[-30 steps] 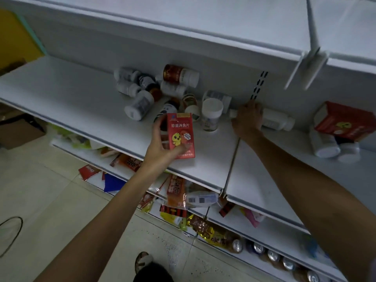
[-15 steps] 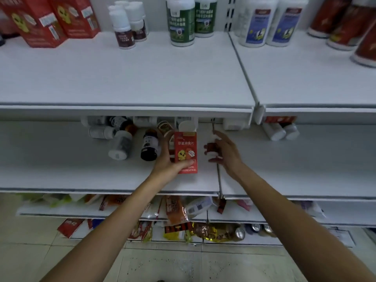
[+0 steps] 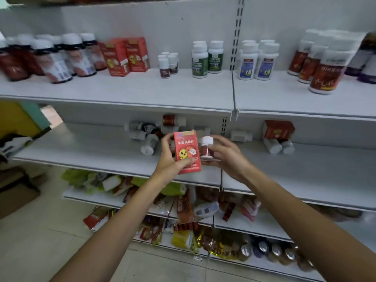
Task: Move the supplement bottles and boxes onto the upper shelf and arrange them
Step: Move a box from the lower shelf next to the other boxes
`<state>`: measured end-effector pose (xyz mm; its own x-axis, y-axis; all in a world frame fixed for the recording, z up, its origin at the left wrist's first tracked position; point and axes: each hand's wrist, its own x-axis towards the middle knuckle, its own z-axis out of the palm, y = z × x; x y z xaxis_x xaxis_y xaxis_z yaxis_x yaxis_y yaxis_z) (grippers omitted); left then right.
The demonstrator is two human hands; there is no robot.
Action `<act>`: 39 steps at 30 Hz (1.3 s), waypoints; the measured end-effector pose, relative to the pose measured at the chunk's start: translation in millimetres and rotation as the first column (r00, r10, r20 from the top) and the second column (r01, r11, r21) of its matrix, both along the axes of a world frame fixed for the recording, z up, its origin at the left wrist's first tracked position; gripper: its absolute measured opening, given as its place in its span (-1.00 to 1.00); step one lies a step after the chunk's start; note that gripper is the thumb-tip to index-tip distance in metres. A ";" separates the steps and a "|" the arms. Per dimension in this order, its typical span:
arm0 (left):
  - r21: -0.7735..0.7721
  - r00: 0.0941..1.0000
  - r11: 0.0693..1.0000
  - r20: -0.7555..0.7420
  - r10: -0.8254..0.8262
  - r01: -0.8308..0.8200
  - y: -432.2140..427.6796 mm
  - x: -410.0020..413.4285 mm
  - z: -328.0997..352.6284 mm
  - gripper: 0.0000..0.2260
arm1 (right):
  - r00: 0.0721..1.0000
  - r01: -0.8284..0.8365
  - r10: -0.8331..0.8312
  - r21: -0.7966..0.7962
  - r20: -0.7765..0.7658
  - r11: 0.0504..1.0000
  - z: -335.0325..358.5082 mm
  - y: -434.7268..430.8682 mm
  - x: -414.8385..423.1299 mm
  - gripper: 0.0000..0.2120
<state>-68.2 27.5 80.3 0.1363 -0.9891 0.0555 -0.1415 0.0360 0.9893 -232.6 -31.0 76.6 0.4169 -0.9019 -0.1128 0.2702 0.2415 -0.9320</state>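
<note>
- The left hand [image 3: 169, 162] gripped a red box [image 3: 186, 143] upright at centre frame, thumb across its front.
- The right hand [image 3: 230, 157] pinched a small bottle [image 3: 206, 150] just right of the box.
- Both items were held in front of the middle shelf [image 3: 91, 147], below the upper shelf [image 3: 142, 87].
- Loose bottles [image 3: 149, 142] lay on the middle shelf behind the hands.

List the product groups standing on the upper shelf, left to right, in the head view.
White-capped dark bottles, two red boxes, small brown bottles, green-labelled bottles, blue-labelled bottles, large red-labelled bottles, purple-labelled bottles.
</note>
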 end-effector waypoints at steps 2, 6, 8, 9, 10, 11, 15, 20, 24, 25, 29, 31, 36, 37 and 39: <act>-0.006 0.998 0.999 -0.043 0.048 -0.049 16.9 1.0 8.0 -0.40 | 0.996 -0.073 0.068 -0.079 -0.061 0.994 11.5 14.1 -1.7 -0.74; -0.071 0.995 0.994 -0.051 0.081 -0.085 46.3 7.2 27.9 -0.40 | 0.981 -0.184 0.189 -0.113 0.034 0.976 38.0 33.0 5.8 -0.72; -0.116 0.994 0.988 -0.057 0.094 -0.100 53.2 13.3 41.4 -0.37 | 0.976 -0.208 0.216 -0.151 0.037 0.967 52.5 37.3 15.1 -0.73; -0.141 0.993 0.984 -0.068 0.100 -0.109 55.0 16.5 48.8 -0.36 | 0.977 -0.207 0.213 -0.183 0.016 0.961 59.7 38.1 20.2 -0.76; -0.167 0.991 0.979 -0.077 0.108 -0.120 55.6 19.8 55.8 -0.36 | 0.979 -0.199 0.201 -0.219 -0.014 0.955 67.1 38.1 25.0 -0.78; -0.195 0.990 0.972 -0.083 0.117 -0.132 55.3 23.1 62.5 -0.35 | 0.982 -0.191 0.186 -0.251 -0.043 0.949 75.5 37.8 29.7 -0.78; -0.261 0.984 0.952 -0.111 0.138 -0.162 47.2 37.9 84.9 -0.36 | 0.988 -0.149 0.130 -0.331 -0.079 0.932 106.3 30.2 50.4 -0.81; -0.308 0.984 0.938 -0.120 0.128 -0.160 28.6 69.2 98.1 -0.43 | 0.995 -0.042 0.003 -0.397 -0.097 0.917 127.8 0.3 82.0 -0.75; -0.359 0.992 0.924 -0.060 0.115 -0.129 -0.4 101.8 106.4 -0.38 | 0.934 0.033 -0.239 -0.603 -0.265 0.797 135.4 -32.8 105.5 -0.66; -0.371 0.993 0.921 -0.041 0.113 -0.120 -9.5 111.2 108.6 -0.36 | 0.877 0.022 -0.337 -0.673 -0.342 0.739 136.8 -42.5 112.1 -0.65; -0.381 0.996 0.921 -0.005 0.094 -0.088 -45.1 152.8 120.4 -0.31 | 0.600 -0.115 -0.609 -0.810 -0.519 0.576 136.1 -87.9 140.1 -0.63; -0.387 0.998 0.920 0.002 0.069 -0.063 -60.3 172.9 124.9 -0.32 | 0.398 -0.213 -0.689 -0.792 -0.605 0.572 132.5 -110.3 149.2 -0.63; -0.360 1.000 0.933 0.011 -0.006 0.010 -90.0 218.3 126.0 -0.31 | 0.354 -0.050 -0.730 -0.791 -0.585 0.609 127.4 -143.5 167.3 -0.69; -0.352 1.000 0.936 0.005 -0.024 0.024 -95.4 226.0 125.2 -0.30 | 0.351 -0.034 -0.741 -0.799 -0.572 0.601 125.8 -148.3 170.3 -0.71; -0.335 0.998 0.941 -0.017 -0.056 0.047 -101.9 235.3 124.9 -0.31 | 0.354 -0.033 -0.746 -0.805 -0.563 0.592 122.8 -155.5 172.2 -0.68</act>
